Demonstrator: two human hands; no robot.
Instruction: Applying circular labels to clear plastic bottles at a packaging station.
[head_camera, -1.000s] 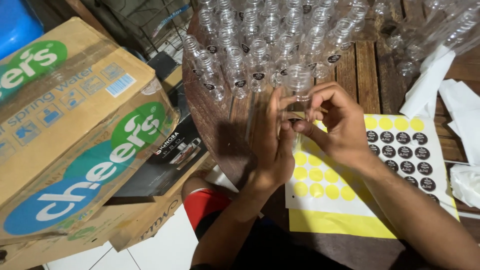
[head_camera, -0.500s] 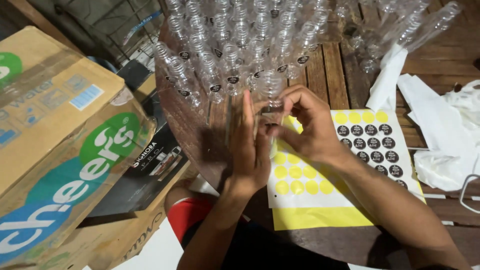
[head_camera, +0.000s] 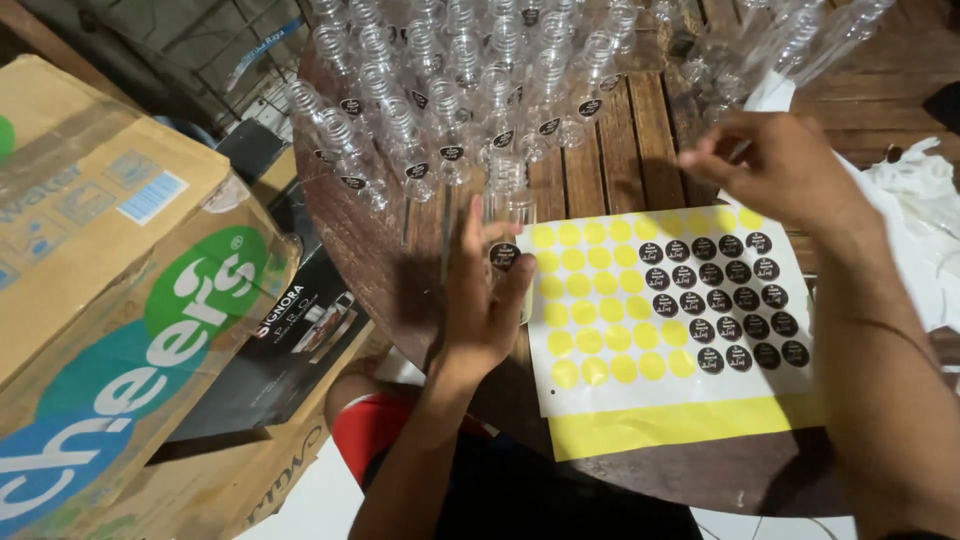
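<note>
Nearest, sticker sheet (head_camera: 680, 330) flat on the wooden table (head_camera: 600, 150), part peeled to yellow blanks, dark round labels at its right; left hand (head_camera: 480, 300) wrapped around a clear plastic bottle (head_camera: 508, 215), thumb pressing its dark label; right hand (head_camera: 775, 165) raised beyond the sheet, fingers pinched narrow, contents unclear; farther, labelled bottles (head_camera: 450, 90) crowded together; likely risk: knocking that crowded row over.

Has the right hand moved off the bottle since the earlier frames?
Yes. The right hand has left the bottle, now beyond the sticker sheet's far edge.
</note>
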